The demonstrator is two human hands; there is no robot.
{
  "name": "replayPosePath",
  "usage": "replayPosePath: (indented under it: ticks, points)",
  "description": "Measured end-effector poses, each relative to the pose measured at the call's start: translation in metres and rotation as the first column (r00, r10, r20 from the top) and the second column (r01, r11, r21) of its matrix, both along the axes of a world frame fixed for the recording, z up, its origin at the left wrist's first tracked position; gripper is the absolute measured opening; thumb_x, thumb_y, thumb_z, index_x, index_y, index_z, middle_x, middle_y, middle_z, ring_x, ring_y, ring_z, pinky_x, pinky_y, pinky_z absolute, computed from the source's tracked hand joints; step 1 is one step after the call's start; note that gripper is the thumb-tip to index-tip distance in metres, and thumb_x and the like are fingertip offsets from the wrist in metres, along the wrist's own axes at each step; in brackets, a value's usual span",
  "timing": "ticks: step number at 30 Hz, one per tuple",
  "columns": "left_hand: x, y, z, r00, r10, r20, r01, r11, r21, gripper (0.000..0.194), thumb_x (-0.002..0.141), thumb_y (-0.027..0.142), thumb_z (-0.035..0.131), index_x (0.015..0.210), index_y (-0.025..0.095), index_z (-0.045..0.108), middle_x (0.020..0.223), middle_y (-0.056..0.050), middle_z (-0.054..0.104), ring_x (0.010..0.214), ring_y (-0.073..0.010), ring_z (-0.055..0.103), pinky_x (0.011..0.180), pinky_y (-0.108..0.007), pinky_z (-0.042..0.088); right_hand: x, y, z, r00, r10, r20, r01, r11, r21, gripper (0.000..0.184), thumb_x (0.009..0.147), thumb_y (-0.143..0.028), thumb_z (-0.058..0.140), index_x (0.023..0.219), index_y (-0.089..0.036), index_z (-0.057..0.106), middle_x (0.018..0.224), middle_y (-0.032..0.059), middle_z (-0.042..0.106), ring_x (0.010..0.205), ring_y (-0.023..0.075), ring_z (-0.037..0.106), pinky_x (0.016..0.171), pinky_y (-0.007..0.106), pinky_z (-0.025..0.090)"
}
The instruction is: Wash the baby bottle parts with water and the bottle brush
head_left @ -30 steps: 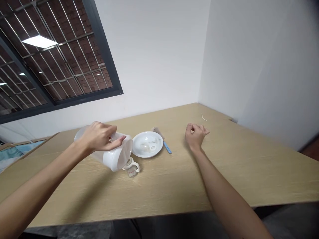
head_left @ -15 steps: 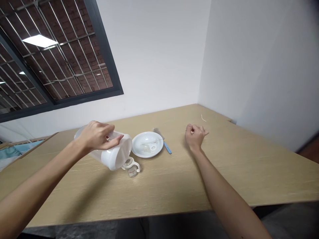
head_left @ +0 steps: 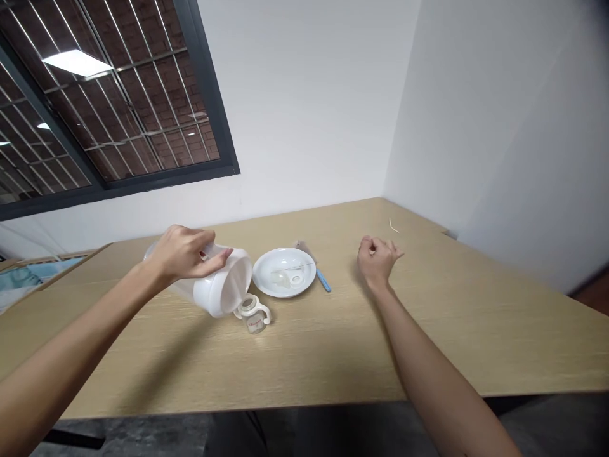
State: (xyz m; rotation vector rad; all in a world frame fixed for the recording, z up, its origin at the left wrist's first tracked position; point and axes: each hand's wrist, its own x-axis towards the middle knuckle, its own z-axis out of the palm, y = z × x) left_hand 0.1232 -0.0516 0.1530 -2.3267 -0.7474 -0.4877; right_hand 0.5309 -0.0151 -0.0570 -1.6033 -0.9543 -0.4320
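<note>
My left hand grips a translucent white plastic jug tilted on its side, its wide end pointing right and down. Just below that end, a small clear baby bottle with two white handles stands uncapped on the table. I cannot make out any liquid coming from the jug. My right hand is curled into a loose fist over the table, apart from everything, and nothing shows in it. Between the hands sits a white bowl holding a clear nipple-like piece, a white ring and a thin rod.
A blue-handled brush lies beside the bowl, its head partly behind it. A thin white bent strip is farther back on the wooden table. A barred window and white walls stand behind.
The view has shifted slightly, so the tabletop things appear a little higher and to the right. The jug stays tilted in my left hand; my right hand keeps its curled shape.
</note>
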Motion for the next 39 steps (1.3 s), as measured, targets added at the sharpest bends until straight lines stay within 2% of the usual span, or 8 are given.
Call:
replayPosePath:
  ticks: [13, 19, 23, 29, 32, 35, 36, 39]
  points:
    - [-0.006, 0.006, -0.005, 0.994, -0.005, 0.107, 0.006, 1.000, -0.005, 0.044, 0.083, 0.046, 0.053, 0.051, 0.021, 0.036, 0.041, 0.005, 0.035, 0.037, -0.0086, 0.030, 0.043, -0.025, 0.024, 0.000, 0.002, -0.002, 1.000, 0.005, 0.008, -0.005, 1.000, -0.011, 0.036, 0.088, -0.034, 0.037, 0.055, -0.022, 0.032, 0.057, 0.0003, 0.041, 0.071, 0.0202, 0.043, 0.086, 0.044, 0.031]
    - [-0.018, 0.007, -0.011, 0.956, 0.094, 0.279, -0.072, 0.993, -0.089, 0.044, 0.082, 0.048, 0.052, 0.050, 0.020, 0.042, 0.040, 0.004, 0.036, 0.037, -0.0091, 0.034, 0.043, -0.024, 0.027, 0.001, 0.002, -0.001, 1.000, 0.016, 0.013, -0.015, 1.000, -0.012, 0.035, 0.088, -0.034, 0.037, 0.055, -0.022, 0.035, 0.057, 0.0005, 0.042, 0.071, 0.0207, 0.044, 0.085, 0.044, 0.032]
    - [-0.034, 0.010, -0.014, 0.871, 0.168, 0.462, -0.115, 0.983, -0.141, 0.045, 0.083, 0.047, 0.053, 0.049, 0.020, 0.042, 0.042, 0.005, 0.031, 0.040, -0.0088, 0.031, 0.046, -0.024, 0.027, 0.001, 0.002, 0.000, 0.999, 0.033, 0.018, -0.033, 0.999, -0.003, 0.035, 0.088, -0.034, 0.038, 0.055, -0.022, 0.036, 0.056, 0.0006, 0.043, 0.071, 0.0205, 0.044, 0.084, 0.043, 0.032]
    - [-0.066, 0.016, -0.009, 0.606, 0.321, 0.727, -0.118, 0.941, -0.317, 0.045, 0.085, 0.042, 0.052, 0.050, 0.020, 0.035, 0.049, 0.005, 0.028, 0.048, -0.0104, 0.030, 0.048, -0.027, 0.024, -0.001, 0.000, 0.002, 0.997, 0.066, 0.039, -0.067, 0.997, 0.037, 0.036, 0.088, -0.035, 0.039, 0.055, -0.021, 0.040, 0.055, 0.0008, 0.046, 0.069, 0.0206, 0.046, 0.082, 0.040, 0.033]
    - [-0.084, 0.022, -0.005, 0.388, 0.354, 0.851, -0.035, 0.928, -0.370, 0.046, 0.081, 0.043, 0.058, 0.049, 0.020, 0.034, 0.049, 0.005, 0.031, 0.048, -0.0100, 0.031, 0.048, -0.026, 0.026, -0.003, 0.000, 0.003, 0.996, 0.077, 0.047, -0.080, 0.995, 0.060, 0.035, 0.088, -0.035, 0.040, 0.056, -0.021, 0.044, 0.054, 0.0012, 0.048, 0.069, 0.0210, 0.047, 0.079, 0.039, 0.033]
    - [-0.097, 0.033, -0.001, 0.038, 0.384, 0.923, 0.071, 0.920, -0.386, 0.043, 0.071, 0.041, 0.067, 0.050, 0.021, 0.035, 0.047, 0.007, 0.031, 0.046, -0.0091, 0.029, 0.044, -0.026, 0.025, -0.002, -0.001, 0.003, 0.995, 0.087, 0.052, -0.090, 0.993, 0.071, 0.034, 0.088, -0.034, 0.041, 0.056, -0.022, 0.044, 0.054, 0.0015, 0.048, 0.068, 0.0209, 0.046, 0.076, 0.037, 0.033]
    - [-0.099, 0.037, 0.001, -0.037, 0.387, 0.921, 0.087, 0.920, -0.383, 0.041, 0.070, 0.041, 0.067, 0.052, 0.021, 0.036, 0.047, 0.007, 0.032, 0.046, -0.0093, 0.029, 0.043, -0.026, 0.025, -0.002, -0.001, 0.003, 0.995, 0.090, 0.053, -0.093, 0.993, 0.071, 0.034, 0.088, -0.034, 0.041, 0.056, -0.022, 0.043, 0.054, 0.0016, 0.048, 0.067, 0.0208, 0.046, 0.075, 0.036, 0.033]
    - [-0.100, 0.050, 0.009, -0.140, 0.386, 0.912, 0.131, 0.920, -0.370, 0.031, 0.068, 0.043, 0.066, 0.059, 0.021, 0.045, 0.049, 0.006, 0.039, 0.046, -0.0112, 0.035, 0.042, -0.027, 0.030, -0.001, 0.000, 0.002, 0.993, 0.099, 0.056, -0.103, 0.993, 0.061, 0.034, 0.088, -0.035, 0.040, 0.056, -0.023, 0.042, 0.054, 0.0020, 0.049, 0.067, 0.0205, 0.045, 0.073, 0.035, 0.033]
